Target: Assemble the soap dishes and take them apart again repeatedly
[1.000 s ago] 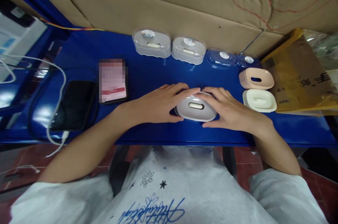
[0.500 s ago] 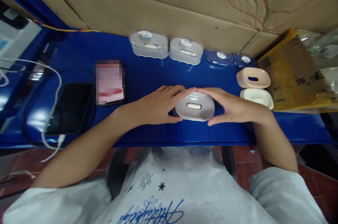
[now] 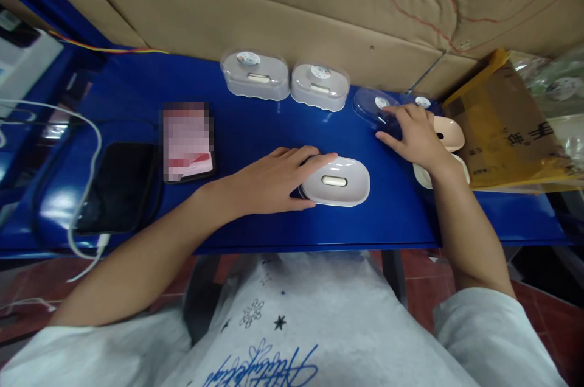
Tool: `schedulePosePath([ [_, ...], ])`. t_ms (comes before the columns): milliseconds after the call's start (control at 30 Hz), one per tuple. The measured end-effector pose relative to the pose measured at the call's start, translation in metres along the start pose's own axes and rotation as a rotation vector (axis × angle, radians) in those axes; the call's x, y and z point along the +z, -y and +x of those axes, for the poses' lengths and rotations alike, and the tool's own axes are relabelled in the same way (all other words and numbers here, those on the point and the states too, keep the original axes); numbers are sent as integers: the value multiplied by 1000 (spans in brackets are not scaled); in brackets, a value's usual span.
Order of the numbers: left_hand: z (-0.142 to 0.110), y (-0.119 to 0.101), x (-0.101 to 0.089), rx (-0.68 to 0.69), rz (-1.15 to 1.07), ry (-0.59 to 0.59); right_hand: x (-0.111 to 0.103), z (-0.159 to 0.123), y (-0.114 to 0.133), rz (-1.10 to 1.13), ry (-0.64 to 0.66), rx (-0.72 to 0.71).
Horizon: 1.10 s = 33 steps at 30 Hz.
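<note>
On the blue table in front of me sits a pale grey oval soap box (image 3: 356, 182), open at the top with a cream bar-shaped piece in the slot of its tray. My left hand (image 3: 283, 183) holds its left end, thumb on the near side and fingers on the far side. Farther back to the right, my right hand (image 3: 413, 134) grips a clear oval lid (image 3: 370, 106) bearing a round sticker. The lid looks slightly tilted, and the fingers hide its right end. Another clear lid (image 3: 422, 101) lies just behind that hand.
Two lidded grey boxes (image 3: 255, 76) (image 3: 320, 87) stand along the back. A peach tray (image 3: 451, 131) and a cream tray (image 3: 423, 177) lie beside a taped carton (image 3: 502, 125) at right. Left are a pixelated pink item (image 3: 186, 137), a black phone (image 3: 116, 186) and a white cable (image 3: 98, 149).
My right hand has left the grey soap box and moved back and right onto the clear lid, which has tilted a little. My left hand has stayed on the box.
</note>
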<state>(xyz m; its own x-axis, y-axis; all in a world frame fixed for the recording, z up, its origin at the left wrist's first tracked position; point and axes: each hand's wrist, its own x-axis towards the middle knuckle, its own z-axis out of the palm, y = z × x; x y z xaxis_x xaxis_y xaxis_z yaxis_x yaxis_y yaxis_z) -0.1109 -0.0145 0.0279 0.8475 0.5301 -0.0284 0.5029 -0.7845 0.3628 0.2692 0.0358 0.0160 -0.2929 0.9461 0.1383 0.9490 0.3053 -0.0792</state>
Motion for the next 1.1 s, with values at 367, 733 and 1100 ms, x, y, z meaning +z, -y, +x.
schedulePosePath([
  [367,0,1,-1,-2,-30,6,7,-6,14,190,81,-15],
  [733,2,9,-3,-212,48,-34,-47,-39,96,460,147,-465],
  [1100,1,17,0,-177,-40,-40,-20,-37,105,478,190,-543],
])
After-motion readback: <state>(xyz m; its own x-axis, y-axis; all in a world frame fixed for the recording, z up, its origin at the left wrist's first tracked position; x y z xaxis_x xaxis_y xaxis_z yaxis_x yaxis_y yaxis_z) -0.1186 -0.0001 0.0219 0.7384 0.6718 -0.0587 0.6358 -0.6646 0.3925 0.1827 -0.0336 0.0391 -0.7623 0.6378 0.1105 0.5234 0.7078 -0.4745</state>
